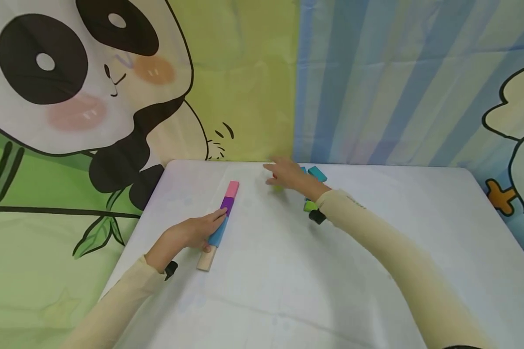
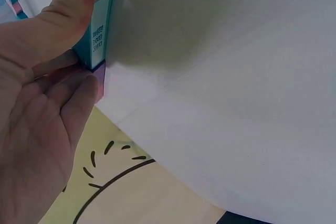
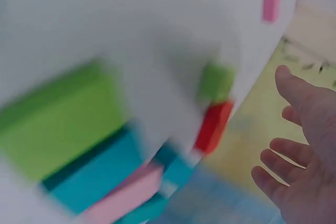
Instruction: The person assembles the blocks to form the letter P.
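Note:
A straight row of blocks lies on the table: a pink block [image 1: 232, 189], a purple block [image 1: 228, 203], a blue block [image 1: 218, 234] and a plain wooden block [image 1: 206, 260]. My left hand [image 1: 196, 231] rests along the row, its thumb near the blue-wood joint and fingers by the purple block. Beyond it, my right hand [image 1: 290, 174] hovers with fingers spread, holding nothing. In the right wrist view that hand [image 3: 302, 150] is beside a red block [image 3: 214, 127] and a small green block [image 3: 216, 82], apart from both.
Under the right forearm lie more blocks: a teal block [image 1: 317, 173], a green block [image 1: 311, 206] and a pink block [image 3: 126, 195], partly covered in the head view. The white table [image 1: 401, 223] ends at a printed cloth backdrop [image 1: 244, 87].

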Available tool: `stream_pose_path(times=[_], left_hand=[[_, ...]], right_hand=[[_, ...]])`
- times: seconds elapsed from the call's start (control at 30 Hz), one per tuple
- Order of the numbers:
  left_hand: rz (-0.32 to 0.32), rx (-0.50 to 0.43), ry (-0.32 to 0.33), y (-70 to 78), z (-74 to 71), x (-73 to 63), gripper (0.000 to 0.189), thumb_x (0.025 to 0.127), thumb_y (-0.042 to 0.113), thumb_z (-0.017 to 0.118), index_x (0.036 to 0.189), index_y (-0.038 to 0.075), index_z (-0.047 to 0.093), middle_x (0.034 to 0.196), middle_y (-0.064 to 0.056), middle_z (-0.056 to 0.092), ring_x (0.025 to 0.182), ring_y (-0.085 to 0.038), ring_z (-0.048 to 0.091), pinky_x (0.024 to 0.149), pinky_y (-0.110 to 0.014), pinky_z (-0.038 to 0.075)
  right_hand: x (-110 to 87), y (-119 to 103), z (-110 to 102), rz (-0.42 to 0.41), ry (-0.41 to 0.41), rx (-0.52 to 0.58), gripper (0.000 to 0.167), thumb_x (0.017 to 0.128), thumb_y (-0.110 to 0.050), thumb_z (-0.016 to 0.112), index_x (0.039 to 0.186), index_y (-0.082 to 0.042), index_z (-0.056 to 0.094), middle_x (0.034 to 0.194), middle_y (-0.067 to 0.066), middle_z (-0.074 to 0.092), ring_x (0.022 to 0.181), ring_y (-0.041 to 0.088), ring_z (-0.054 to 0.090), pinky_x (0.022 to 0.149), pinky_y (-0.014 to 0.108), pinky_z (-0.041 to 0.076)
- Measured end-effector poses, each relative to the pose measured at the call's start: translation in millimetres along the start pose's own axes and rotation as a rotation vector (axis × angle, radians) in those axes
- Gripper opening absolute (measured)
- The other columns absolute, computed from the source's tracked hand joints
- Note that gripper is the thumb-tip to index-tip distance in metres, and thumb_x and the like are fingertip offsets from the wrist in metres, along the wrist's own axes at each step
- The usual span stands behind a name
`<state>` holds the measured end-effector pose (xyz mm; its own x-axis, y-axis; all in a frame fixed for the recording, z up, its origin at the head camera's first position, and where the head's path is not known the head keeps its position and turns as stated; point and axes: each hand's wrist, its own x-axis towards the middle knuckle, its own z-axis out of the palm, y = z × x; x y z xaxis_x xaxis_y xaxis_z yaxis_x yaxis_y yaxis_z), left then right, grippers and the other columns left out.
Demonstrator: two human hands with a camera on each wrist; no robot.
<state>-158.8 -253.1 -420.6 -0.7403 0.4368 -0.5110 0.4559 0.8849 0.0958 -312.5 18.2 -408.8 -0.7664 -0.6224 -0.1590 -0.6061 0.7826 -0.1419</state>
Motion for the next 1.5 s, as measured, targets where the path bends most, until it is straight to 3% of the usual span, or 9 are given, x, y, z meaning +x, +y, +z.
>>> stream_pose_path(times=[0.23, 0.43, 0.7, 0.83, 0.93, 1.07, 1.23, 1.4, 1.5], left_hand=[[0.001, 0.024, 0.019, -7.1, 2.6, -5.6, 0.098, 0.081, 0.024, 0.078, 0.154, -0.001, 0.018, 0.164, -0.014, 0.011, 0.145, -0.034, 0.032, 0.108, -0.044, 0.044], [0.001, 0.004, 0.019, -11.4, 3.9, -3.9, 0.098, 0.081, 0.024, 0.078, 0.154, 0.0, 0.016, 0.164, -0.013, 0.01, 0.145, -0.034, 0.032, 0.107, -0.044, 0.045], [-0.017, -0.026, 0.008, -11.5, 4.1, -3.4, 0.099, 0.082, 0.024, 0.077, 0.155, 0.003, 0.014, 0.165, -0.011, 0.007, 0.145, -0.033, 0.032, 0.107, -0.043, 0.045], [-0.015, -0.065, 0.01, -12.7, 3.9, -5.5, 0.098, 0.083, 0.022, 0.076, 0.155, 0.004, 0.013, 0.164, -0.011, 0.007, 0.145, -0.034, 0.032, 0.108, -0.046, 0.043], [-0.008, -0.098, 0.014, -13.7, 5.5, -6.2, 0.099, 0.083, 0.022, 0.076, 0.156, 0.005, 0.012, 0.164, -0.012, 0.007, 0.146, -0.035, 0.03, 0.11, -0.047, 0.041], [-0.011, -0.124, 0.016, -15.8, 8.3, -6.9, 0.099, 0.083, 0.022, 0.076, 0.156, 0.007, 0.01, 0.165, -0.011, 0.006, 0.147, -0.035, 0.029, 0.112, -0.048, 0.039], [-0.005, -0.157, 0.018, -19.1, 9.7, -7.1, 0.101, 0.082, 0.022, 0.076, 0.157, 0.009, 0.009, 0.165, -0.009, 0.004, 0.147, -0.035, 0.027, 0.112, -0.049, 0.038], [0.042, -0.202, 0.022, -23.8, 11.0, -2.5, 0.102, 0.083, 0.024, 0.076, 0.157, 0.009, 0.008, 0.165, -0.009, 0.002, 0.149, -0.035, 0.024, 0.115, -0.049, 0.035], [0.073, -0.237, 0.023, -26.5, 12.5, 1.7, 0.103, 0.082, 0.029, 0.075, 0.157, 0.012, 0.007, 0.166, -0.007, 0.001, 0.15, -0.032, 0.02, 0.117, -0.048, 0.031]], right_hand=[[-33.3, 82.7, 13.9, 0.039, -0.014, 0.065, 0.052, 0.097, -0.023, 0.06, 0.144, -0.006, 0.047, 0.149, 0.023, 0.041, 0.139, 0.041, 0.039, 0.113, 0.054, 0.037], [-33.1, 101.5, 22.4, 0.03, -0.008, 0.128, 0.052, 0.096, -0.023, 0.061, 0.143, -0.004, 0.047, 0.149, 0.022, 0.042, 0.139, 0.041, 0.038, 0.114, 0.054, 0.036], [-18.3, 94.2, 18.5, 0.04, -0.084, 0.228, 0.044, 0.093, -0.019, 0.065, 0.13, 0.002, 0.054, 0.129, 0.02, 0.057, 0.113, 0.031, 0.053, 0.104, 0.047, 0.046], [-15.7, 92.3, 18.9, 0.042, -0.087, 0.227, 0.045, 0.091, -0.018, 0.068, 0.128, 0.003, 0.053, 0.127, 0.021, 0.058, 0.112, 0.031, 0.054, 0.103, 0.047, 0.047], [-17.2, 92.0, 20.7, 0.045, -0.039, 0.21, 0.046, 0.089, -0.019, 0.069, 0.127, 0.002, 0.053, 0.128, 0.02, 0.058, 0.114, 0.032, 0.054, 0.104, 0.047, 0.046], [-18.2, 87.2, 20.5, 0.048, 0.116, 0.247, 0.047, 0.088, -0.025, 0.07, 0.126, -0.002, 0.056, 0.125, 0.018, 0.056, 0.111, 0.031, 0.053, 0.1, 0.048, 0.048], [-5.0, 56.8, 18.6, -0.025, 0.255, 0.397, 0.051, 0.089, -0.031, 0.068, 0.131, -0.005, 0.056, 0.129, 0.017, 0.054, 0.115, 0.033, 0.056, 0.095, 0.048, 0.05], [22.8, 12.0, 20.3, -0.114, 0.214, 0.474, 0.055, 0.092, -0.033, 0.067, 0.137, -0.005, 0.054, 0.133, 0.018, 0.055, 0.118, 0.032, 0.057, 0.095, 0.041, 0.052], [41.3, -7.6, 24.2, -0.117, 0.194, 0.468, 0.054, 0.092, -0.033, 0.067, 0.137, -0.006, 0.055, 0.135, 0.018, 0.055, 0.118, 0.031, 0.058, 0.096, 0.037, 0.053]])
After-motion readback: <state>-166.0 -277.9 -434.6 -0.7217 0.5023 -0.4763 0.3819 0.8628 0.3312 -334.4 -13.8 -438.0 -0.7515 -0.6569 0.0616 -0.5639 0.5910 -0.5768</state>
